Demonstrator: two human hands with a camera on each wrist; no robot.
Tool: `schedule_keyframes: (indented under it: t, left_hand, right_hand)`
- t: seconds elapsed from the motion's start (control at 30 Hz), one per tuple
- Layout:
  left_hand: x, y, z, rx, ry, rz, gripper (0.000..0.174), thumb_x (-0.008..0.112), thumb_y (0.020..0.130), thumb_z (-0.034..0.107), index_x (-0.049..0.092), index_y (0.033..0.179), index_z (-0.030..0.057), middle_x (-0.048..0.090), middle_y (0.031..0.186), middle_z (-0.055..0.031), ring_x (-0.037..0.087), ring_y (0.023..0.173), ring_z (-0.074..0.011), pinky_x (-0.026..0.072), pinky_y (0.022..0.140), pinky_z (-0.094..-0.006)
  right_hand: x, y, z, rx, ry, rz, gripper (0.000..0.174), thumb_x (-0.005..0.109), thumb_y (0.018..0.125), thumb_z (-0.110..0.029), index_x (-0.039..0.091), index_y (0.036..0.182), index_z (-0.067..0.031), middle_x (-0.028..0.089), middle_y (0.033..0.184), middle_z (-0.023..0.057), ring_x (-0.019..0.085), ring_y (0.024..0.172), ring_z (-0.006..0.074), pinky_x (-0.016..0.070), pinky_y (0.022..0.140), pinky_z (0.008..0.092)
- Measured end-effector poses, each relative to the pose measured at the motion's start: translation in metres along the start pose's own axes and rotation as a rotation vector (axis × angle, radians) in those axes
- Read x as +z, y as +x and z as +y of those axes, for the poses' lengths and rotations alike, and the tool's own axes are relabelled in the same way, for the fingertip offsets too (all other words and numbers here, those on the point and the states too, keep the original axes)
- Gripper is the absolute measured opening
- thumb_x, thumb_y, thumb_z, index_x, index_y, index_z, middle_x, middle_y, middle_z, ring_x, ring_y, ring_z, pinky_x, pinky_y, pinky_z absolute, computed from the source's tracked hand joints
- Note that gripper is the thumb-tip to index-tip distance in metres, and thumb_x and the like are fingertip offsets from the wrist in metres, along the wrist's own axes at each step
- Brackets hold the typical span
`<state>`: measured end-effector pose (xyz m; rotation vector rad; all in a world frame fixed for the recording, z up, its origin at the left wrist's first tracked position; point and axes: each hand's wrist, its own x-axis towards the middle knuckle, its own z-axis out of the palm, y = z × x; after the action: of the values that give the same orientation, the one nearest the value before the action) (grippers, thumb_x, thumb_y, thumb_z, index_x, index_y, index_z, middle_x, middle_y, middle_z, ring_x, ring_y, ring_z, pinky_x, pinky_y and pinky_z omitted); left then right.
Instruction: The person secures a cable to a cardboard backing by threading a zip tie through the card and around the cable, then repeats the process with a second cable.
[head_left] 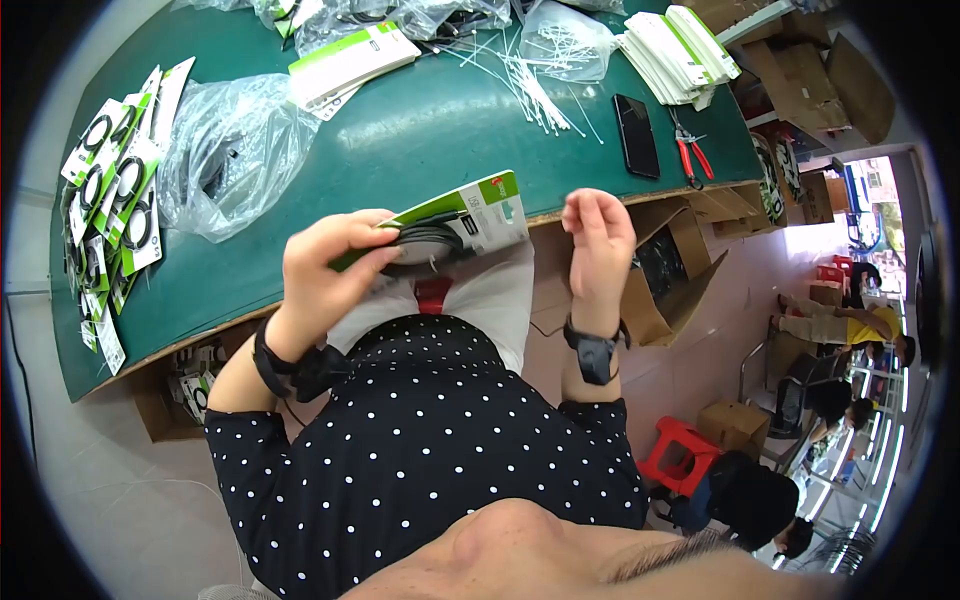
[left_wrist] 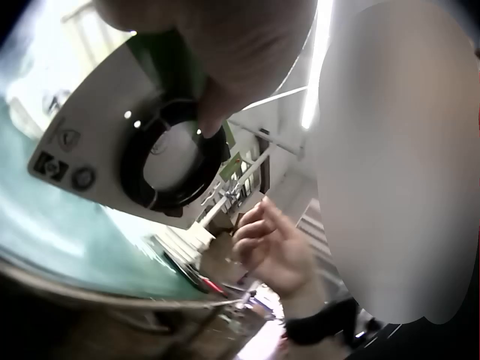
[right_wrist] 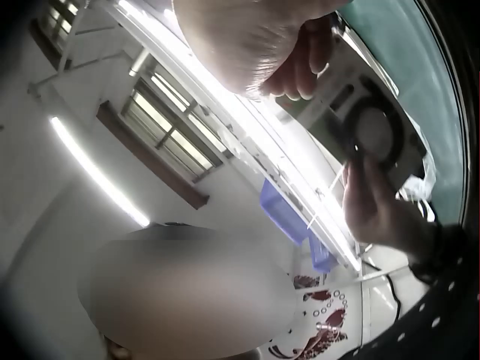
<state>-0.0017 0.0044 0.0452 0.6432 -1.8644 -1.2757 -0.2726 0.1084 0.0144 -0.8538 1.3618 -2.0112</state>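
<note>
My left hand (head_left: 335, 262) pinches a green and white card with a coiled black cable (head_left: 430, 243) on it, thumb over one edge. The card is tilted above my lap, just off the table's front edge. In the left wrist view, the black coil (left_wrist: 174, 154) lies against the card's white face (left_wrist: 90, 161), with my thumb at its side. Apart from the card, my right hand (head_left: 602, 240) is raised to its right, fingers loosely bent and nothing visible in them. The right wrist view shows the left hand (right_wrist: 379, 202) holding the same card (right_wrist: 330, 90).
Carded cables (head_left: 125, 190) are heaped at the table's left, beside a clear plastic bag (head_left: 240, 150). Along the back lie stacked cards (head_left: 355, 62) and loose white zip ties (head_left: 535, 95). A phone (head_left: 636, 135) and red-handled pliers (head_left: 690, 150) lie right; an open carton (head_left: 675, 270) stands below.
</note>
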Motion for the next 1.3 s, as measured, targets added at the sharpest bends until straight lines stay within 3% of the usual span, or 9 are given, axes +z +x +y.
schedule_keyframes:
  t: [0.03, 0.1, 0.17, 0.27, 0.37, 0.53, 0.93, 1.07, 1.3]
  left_hand:
    - [0.000, 0.001, 0.003, 0.226, 0.212, 0.026, 0.018, 0.071, 0.073, -0.008, 0.069, 0.090, -0.0044, 0.070, 0.097, -0.0141, 0.069, 0.082, -0.0211, 0.0553, 0.073, -0.0301]
    - [0.003, 0.001, 0.007, 0.679, 0.631, 0.073, 0.020, 0.069, 0.068, -0.007, 0.068, 0.088, -0.0046, 0.070, 0.096, -0.0144, 0.068, 0.080, -0.0236, 0.0550, 0.069, -0.0306]
    - [0.009, -0.002, 0.004, 0.715, 0.675, 0.061, 0.021, 0.068, 0.067, -0.006, 0.068, 0.088, -0.0042, 0.069, 0.096, -0.0143, 0.068, 0.080, -0.0245, 0.0548, 0.068, -0.0310]
    - [0.016, -0.015, -0.006, 0.760, 0.754, 0.042, 0.023, 0.066, 0.063, -0.004, 0.067, 0.086, -0.0033, 0.069, 0.095, -0.0143, 0.068, 0.080, -0.0263, 0.0544, 0.065, -0.0317]
    - [0.018, -0.027, -0.015, 0.683, 0.730, 0.004, 0.024, 0.070, 0.063, -0.006, 0.068, 0.087, -0.0026, 0.069, 0.097, -0.0146, 0.069, 0.081, -0.0286, 0.0559, 0.071, -0.0339]
    - [0.017, -0.042, -0.026, 0.597, 0.686, -0.038, 0.023, 0.070, 0.064, -0.007, 0.068, 0.087, -0.0027, 0.070, 0.097, -0.0144, 0.069, 0.081, -0.0285, 0.0561, 0.070, -0.0332]
    - [0.015, -0.028, -0.026, 0.547, 0.652, -0.052, 0.026, 0.067, 0.064, -0.005, 0.066, 0.090, -0.0022, 0.069, 0.099, -0.0145, 0.068, 0.083, -0.0284, 0.0556, 0.071, -0.0345]
    - [0.012, -0.021, -0.020, 0.500, 0.595, -0.031, 0.025, 0.068, 0.066, -0.008, 0.066, 0.089, -0.0024, 0.069, 0.097, -0.0156, 0.068, 0.083, -0.0297, 0.0554, 0.071, -0.0341]
    - [0.002, -0.010, -0.017, -0.049, 0.275, -0.103, 0.021, 0.073, 0.075, -0.003, 0.067, 0.095, -0.0037, 0.071, 0.091, -0.0145, 0.069, 0.082, -0.0229, 0.0549, 0.073, -0.0299]
  right_hand:
    - [0.006, -0.004, -0.010, -0.008, 0.010, -0.001, 0.013, 0.058, 0.095, -0.010, 0.063, 0.098, 0.0015, 0.064, 0.084, 0.0058, 0.061, 0.071, 0.0114, 0.0485, 0.062, 0.0239]
    - [0.017, -0.021, -0.029, 0.117, -0.033, -0.371, 0.014, 0.058, 0.095, -0.010, 0.064, 0.098, 0.0023, 0.067, 0.085, 0.0073, 0.063, 0.072, 0.0122, 0.0497, 0.061, 0.0234]
    - [0.041, -0.039, -0.034, 0.470, 0.048, -0.503, 0.015, 0.058, 0.095, -0.010, 0.064, 0.099, 0.0034, 0.069, 0.086, 0.0108, 0.064, 0.070, 0.0131, 0.0508, 0.059, 0.0234]
    - [0.061, -0.048, -0.024, 0.653, 0.075, -0.609, 0.015, 0.060, 0.093, -0.009, 0.064, 0.100, 0.0037, 0.070, 0.086, 0.0127, 0.065, 0.068, 0.0121, 0.0506, 0.056, 0.0225]
    - [0.061, -0.055, -0.001, 0.847, 0.133, -0.681, 0.015, 0.063, 0.092, -0.009, 0.064, 0.100, 0.0032, 0.070, 0.085, 0.0119, 0.064, 0.067, 0.0099, 0.0498, 0.055, 0.0211]
    - [0.056, -0.066, 0.016, 0.869, 0.111, -0.708, 0.016, 0.065, 0.091, -0.011, 0.064, 0.100, 0.0023, 0.070, 0.085, 0.0104, 0.062, 0.067, 0.0081, 0.0484, 0.054, 0.0199]
    - [0.056, -0.057, 0.011, 0.673, 0.002, -0.803, 0.010, 0.065, 0.090, -0.006, 0.064, 0.095, 0.0017, 0.066, 0.084, 0.0042, 0.062, 0.074, 0.0078, 0.0502, 0.062, 0.0207]
    - [0.052, -0.057, 0.021, 0.449, -0.059, -0.798, 0.009, 0.066, 0.089, -0.006, 0.065, 0.095, 0.0005, 0.065, 0.085, 0.0028, 0.062, 0.074, 0.0077, 0.0501, 0.063, 0.0214]
    - [0.050, -0.034, 0.008, 0.317, -0.302, -0.906, 0.009, 0.067, 0.089, -0.005, 0.066, 0.095, 0.0009, 0.064, 0.084, 0.0021, 0.061, 0.076, 0.0061, 0.0495, 0.066, 0.0189]
